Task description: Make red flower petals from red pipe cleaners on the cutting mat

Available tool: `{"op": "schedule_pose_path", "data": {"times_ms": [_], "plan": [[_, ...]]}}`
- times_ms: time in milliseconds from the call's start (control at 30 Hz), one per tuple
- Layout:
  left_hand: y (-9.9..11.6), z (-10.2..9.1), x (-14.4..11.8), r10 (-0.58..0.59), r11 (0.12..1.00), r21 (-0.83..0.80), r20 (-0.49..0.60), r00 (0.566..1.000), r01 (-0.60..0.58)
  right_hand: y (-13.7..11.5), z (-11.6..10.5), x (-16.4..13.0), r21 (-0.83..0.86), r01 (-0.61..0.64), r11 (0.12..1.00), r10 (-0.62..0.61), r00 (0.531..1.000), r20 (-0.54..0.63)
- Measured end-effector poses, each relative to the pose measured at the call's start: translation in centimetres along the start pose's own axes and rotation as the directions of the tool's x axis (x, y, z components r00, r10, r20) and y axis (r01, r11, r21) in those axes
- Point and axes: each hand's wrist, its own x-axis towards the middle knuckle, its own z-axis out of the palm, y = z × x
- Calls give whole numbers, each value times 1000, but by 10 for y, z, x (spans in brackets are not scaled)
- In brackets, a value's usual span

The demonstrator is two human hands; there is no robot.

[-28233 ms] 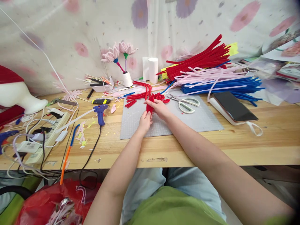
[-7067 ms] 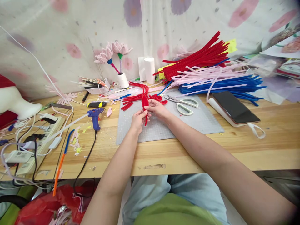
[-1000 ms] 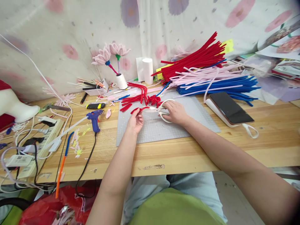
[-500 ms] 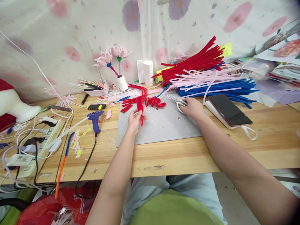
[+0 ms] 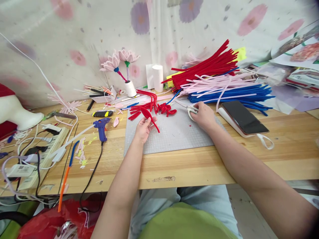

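My left hand (image 5: 143, 130) pinches a red pipe-cleaner petal (image 5: 145, 112) above the left part of the grey cutting mat (image 5: 178, 134). The petal leans to the upper left, and its thin tail points down to the right. At the mat's right side, my right hand (image 5: 205, 117) has its fingers on the handles of a pair of scissors (image 5: 191, 112), whose blades point up and left. Between the hands, a small heap of red petals (image 5: 167, 109) lies on the mat. Cut red pipe cleaners (image 5: 151, 97) rest just behind my left hand.
Bundles of red (image 5: 204, 68), pink and blue pipe cleaners (image 5: 230, 94) lie at the back right, near a phone (image 5: 245, 116). Left of the mat are a glue gun (image 5: 101, 127), a utility knife (image 5: 102, 114) and a power strip (image 5: 47, 156). Pink flowers (image 5: 112, 63) stand behind.
The petal in my left hand has turned, so its tip tilts left and its tail swings to the right. My right hand has barely shifted at the scissors.
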Motion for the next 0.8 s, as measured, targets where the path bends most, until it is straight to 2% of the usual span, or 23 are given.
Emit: {"op": "schedule_pose_path", "data": {"times_ms": [100,167,233,333,467,533,667,800], "plan": [[2,-2,1,-12,999,-45,-19,1000,11,-7,-6,-3,135,1,991,-1,1000,2],[4,-5,2,-8,999,-48,-20,1000,7,-12,-9,-6,238,30,971,-55,994,96],[6,-8,4,17,999,-42,9,1000,-17,-16,-10,-8,343,52,938,-141,961,238],[8,-11,4,69,997,-50,63,996,-66,-23,-13,-11,500,43,865,-293,852,434],[10,-13,3,103,993,-80,156,982,-91,-32,-20,-14,601,-63,797,-432,636,640],[9,-13,3,112,991,-96,195,974,-95,-37,-24,-14,610,-88,788,-470,555,687],[10,-14,2,119,986,-146,251,961,-84,-42,-24,-10,632,-77,771,-536,457,710],[10,-16,3,88,989,-142,278,957,-50,-42,-19,-5,646,-77,759,-565,414,714]]}}
